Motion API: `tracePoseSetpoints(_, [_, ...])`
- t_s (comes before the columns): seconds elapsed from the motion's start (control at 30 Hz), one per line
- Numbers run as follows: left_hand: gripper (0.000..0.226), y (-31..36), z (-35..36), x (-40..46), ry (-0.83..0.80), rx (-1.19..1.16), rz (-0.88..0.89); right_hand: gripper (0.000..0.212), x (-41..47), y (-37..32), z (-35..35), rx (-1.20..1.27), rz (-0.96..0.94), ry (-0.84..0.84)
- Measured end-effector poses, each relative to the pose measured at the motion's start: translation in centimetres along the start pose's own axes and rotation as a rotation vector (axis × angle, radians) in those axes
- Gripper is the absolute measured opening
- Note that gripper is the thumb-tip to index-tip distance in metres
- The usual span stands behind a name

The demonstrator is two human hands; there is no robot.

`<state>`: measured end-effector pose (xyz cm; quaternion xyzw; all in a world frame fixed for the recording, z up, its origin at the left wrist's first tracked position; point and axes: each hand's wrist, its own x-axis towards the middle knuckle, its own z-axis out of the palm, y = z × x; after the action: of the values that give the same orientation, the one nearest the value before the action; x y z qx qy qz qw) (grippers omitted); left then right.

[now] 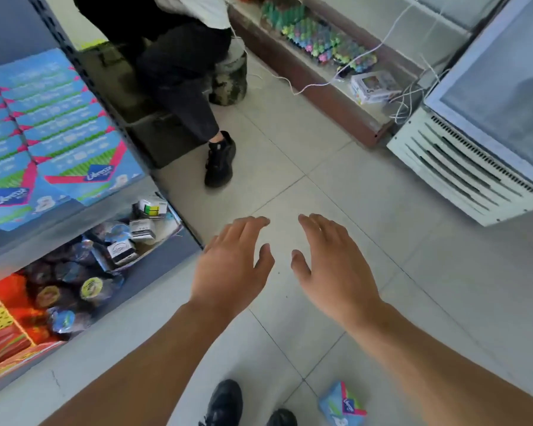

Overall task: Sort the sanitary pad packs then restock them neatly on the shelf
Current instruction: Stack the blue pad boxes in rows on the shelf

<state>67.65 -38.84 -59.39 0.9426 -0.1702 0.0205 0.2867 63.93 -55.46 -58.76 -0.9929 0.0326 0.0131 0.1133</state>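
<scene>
Hands hover mid-frame over the tiled floor (336, 155), left hand (231, 269) and right hand (333, 265) both empty, fingers spread. One blue pad pack (340, 405) lies on the floor at lower right; stacked packs (59, 124) fill the shelf (111, 207) at upper left.

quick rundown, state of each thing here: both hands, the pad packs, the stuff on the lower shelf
left hand: open, fingers straight, holding nothing, over the floor
right hand: open, fingers straight, holding nothing
pad packs on the shelf: in neat rows, lying overlapped
loose pad pack: on the floor near the person's shoes, tilted
small boxes: jumbled on the lower shelf
freezer: lid closed
</scene>
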Motion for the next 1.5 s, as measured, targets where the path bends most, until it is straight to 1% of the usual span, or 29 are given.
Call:
tracePoseSetpoints(0.13, [0.038, 3.3, 5.3, 0.1, -0.176, -0.024, 0.112, 0.055, -3.6, 5.7, 1.8, 0.019, 0.188, -0.013])
tracePoseSetpoints(0.3, [0.04, 7.6, 11.9, -2.8, -0.372, -0.017, 0.217, 0.056, -10.3, 11.8, 4.4, 0.083, 0.425, -0.077])
tracePoseSetpoints(0.47, [0.041, 11.4, 19.6, -8.3, -0.56, -0.018, 0.244, 0.055, -18.8, 17.7, 8.2, 0.169, 0.654, -0.141])
tracePoseSetpoints(0.53, [0.041, 12.1, 23.5, -11.4, -0.633, -0.028, 0.19, 0.055, -22.8, 20.1, 11.2, 0.211, 0.745, -0.198])
tracePoseSetpoints(0.57, [0.04, 12.0, 24.9, -12.5, -0.674, -0.035, 0.154, 0.055, -24.2, 20.9, 12.5, 0.228, 0.772, -0.22])
tracePoseSetpoints(0.67, [0.037, 10.8, 32.4, -17.3, -0.812, -0.01, 0.085, 0.055, -29.3, 24.0, 19.0, 0.322, 0.918, -0.268])
tracePoseSetpoints(0.77, [0.036, 7.7, 40.6, -21.9, -0.954, 0.008, -0.043, 0.055, -33.5, 26.0, 27.3, 0.453, 1.08, -0.334])
tracePoseSetpoints(0.83, [0.038, 5.1, 45.5, -24.7, -1.015, 0.011, -0.122, 0.056, -35.4, 26.7, 33.1, 0.567, 1.18, -0.364])
tracePoseSetpoints(0.93, [0.047, 1.4, 51.3, -28.0, -1.047, 0.029, -0.155, 0.054, -37.1, 27.1, 41.0, 0.724, 1.313, -0.395])
tracePoseSetpoints(1.03, [0.059, -1.2, 55.0, -30.5, -1.116, 0.019, -0.185, 0.046, -37.8, 26.6, 46.8, 0.816, 1.404, -0.379])
tracePoseSetpoints(1.07, [0.058, -1.8, 55.8, -31.0, -1.151, -0.034, -0.212, 0.043, -37.8, 26.4, 48.0, 0.84, 1.424, -0.354])
tracePoseSetpoints(1.13, [0.047, -2.6, 56.6, -31.8, -1.189, -0.164, -0.269, 0.039, -37.6, 25.9, 49.2, 0.919, 1.465, -0.293])
tracePoseSetpoints(1.17, [0.044, -2.7, 56.6, -31.9, -1.173, -0.221, -0.309, 0.041, -37.4, 25.8, 49.1, 0.966, 1.488, -0.269])
tracePoseSetpoints(1.23, [0.047, -2.3, 55.2, -31.3, -1.103, -0.292, -0.414, 0.048, -37.0, 25.7, 47.8, 1.008, 1.494, -0.228])
tracePoseSetpoints(1.27, [0.044, -2.2, 54.0, -30.8, -1.063, -0.313, -0.43, 0.046, -36.6, 25.6, 46.5, 1.005, 1.461, -0.213])
tracePoseSetpoints(1.33, [0.035, -1.5, 50.5, -29.0, -0.997, -0.336, -0.406, 0.033, -35.1, 24.7, 43.1, 0.972, 1.381, -0.185])
tracePoseSetpoints(1.4, [0.041, -0.4, 46.1, -26.6, -0.922, -0.367, -0.43, 0.026, -33.0, 23.4, 38.6, 0.96, 1.307, -0.128])
tracePoseSetpoints(1.5, [0.039, 1.1, 38.5, -22.5, -0.756, -0.453, -0.509, 0.025, -28.7, 20.5, 31.4, 0.956, 1.181, -0.049])
